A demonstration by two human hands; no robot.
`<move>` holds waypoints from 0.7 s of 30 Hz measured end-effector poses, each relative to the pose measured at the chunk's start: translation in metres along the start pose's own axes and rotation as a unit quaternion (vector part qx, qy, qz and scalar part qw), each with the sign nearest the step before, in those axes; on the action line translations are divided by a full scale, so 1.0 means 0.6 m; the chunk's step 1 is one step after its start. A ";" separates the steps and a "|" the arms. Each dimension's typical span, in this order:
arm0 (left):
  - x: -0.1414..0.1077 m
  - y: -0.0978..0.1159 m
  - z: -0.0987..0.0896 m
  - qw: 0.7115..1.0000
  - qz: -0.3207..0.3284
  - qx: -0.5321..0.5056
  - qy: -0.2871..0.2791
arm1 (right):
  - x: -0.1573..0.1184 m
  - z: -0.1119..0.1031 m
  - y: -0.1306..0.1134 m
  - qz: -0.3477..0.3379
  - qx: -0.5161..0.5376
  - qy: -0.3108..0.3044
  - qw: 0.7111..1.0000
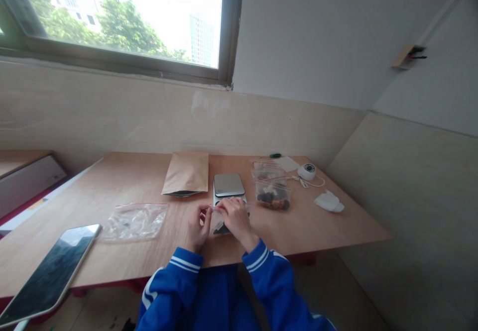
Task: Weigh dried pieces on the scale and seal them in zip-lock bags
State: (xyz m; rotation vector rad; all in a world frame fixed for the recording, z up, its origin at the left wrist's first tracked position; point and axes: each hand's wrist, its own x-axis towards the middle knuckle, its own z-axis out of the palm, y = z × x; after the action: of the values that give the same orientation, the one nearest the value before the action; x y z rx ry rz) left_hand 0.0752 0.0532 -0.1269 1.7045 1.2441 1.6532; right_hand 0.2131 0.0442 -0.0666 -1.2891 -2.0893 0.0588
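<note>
Nearest us are our blue sleeves (pixel 276 286), reaching in over the worktop (pixel 93 181). Our left hand (pixel 197 229) has thumb and fingers pinched together on the top edge of the bag (pixel 221 216); our right hand (pixel 236 219) is clamped on that edge too, beside it, and covers much of the plastic. The bag is just in front of the scale (pixel 228 185), dark contents low in it.

If we pinch unevenly, we could leave a gap along the mouth, and a tilt might then let the contents out. Our right hand is so close over the scale's front that a careless push could nudge it.

The bag's mouth points away from us, its bottom towards us. The mouth edge runs roughly left to right; we cannot tell the long axis, as our right hand hides that side.

Farther out, we see the flat bag (pixel 136 221) and phone (pixel 52 276) to the left, the pouch (pixel 187 171) beyond, and the filled bags (pixel 272 199) to the right.
</note>
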 end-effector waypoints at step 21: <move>0.000 -0.005 0.000 0.999 -0.049 0.009 0.000 | -0.004 -0.025 0.032 0.026 0.021 -0.056 0.998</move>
State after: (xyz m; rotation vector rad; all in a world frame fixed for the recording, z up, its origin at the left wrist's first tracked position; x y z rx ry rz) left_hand 0.0744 0.0546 -0.1292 1.6273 1.3257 1.5878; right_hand 0.2373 0.0477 -0.0631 -1.3411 -2.1368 0.2014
